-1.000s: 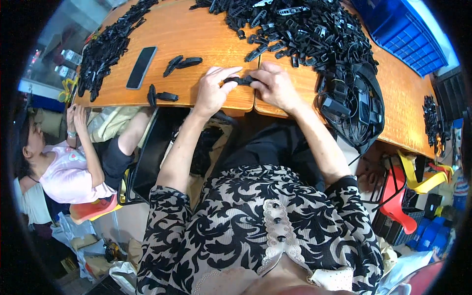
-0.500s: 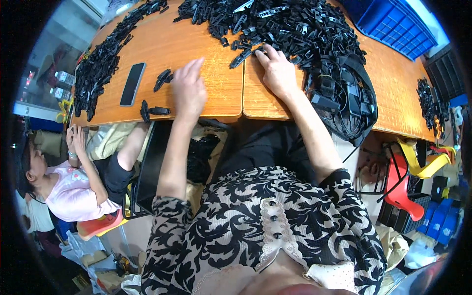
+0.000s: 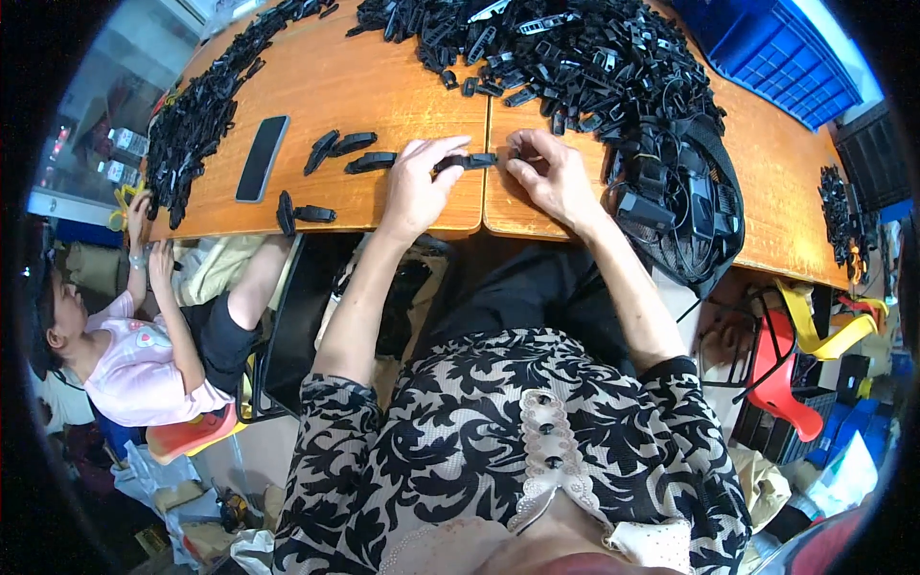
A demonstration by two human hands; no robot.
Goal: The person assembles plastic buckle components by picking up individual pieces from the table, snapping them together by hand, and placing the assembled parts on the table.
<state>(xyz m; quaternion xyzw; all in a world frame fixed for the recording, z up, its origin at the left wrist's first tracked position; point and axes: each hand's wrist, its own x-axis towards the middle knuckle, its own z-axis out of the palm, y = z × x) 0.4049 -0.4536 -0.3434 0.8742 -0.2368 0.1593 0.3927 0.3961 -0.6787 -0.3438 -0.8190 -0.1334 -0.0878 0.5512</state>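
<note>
My left hand (image 3: 414, 192) is over the table near its front edge, thumb and fingers closed round a small black plastic part (image 3: 476, 162) that points right. Close to that part's right end, my right hand (image 3: 558, 182) has its thumb and fingers curled together; whatever is between their tips is too small to make out. Another black plastic part (image 3: 369, 164) lies just left of my left hand. Further left, more such parts (image 3: 322, 151) lie in loose pairs, one pair (image 3: 313, 214) by the table edge.
A big heap of black parts (image 3: 575, 67) covers the far middle. Right of my hands sits a black mesh bag (image 3: 714, 192) with devices and cables. A phone (image 3: 262, 158), a long row of parts (image 3: 192, 144), a blue crate (image 3: 767, 57) and a seated person (image 3: 134, 355) are around.
My left hand has moved right, onto a black part. My right hand has drawn back from the heap toward it. More parts now lie left of my left hand.
</note>
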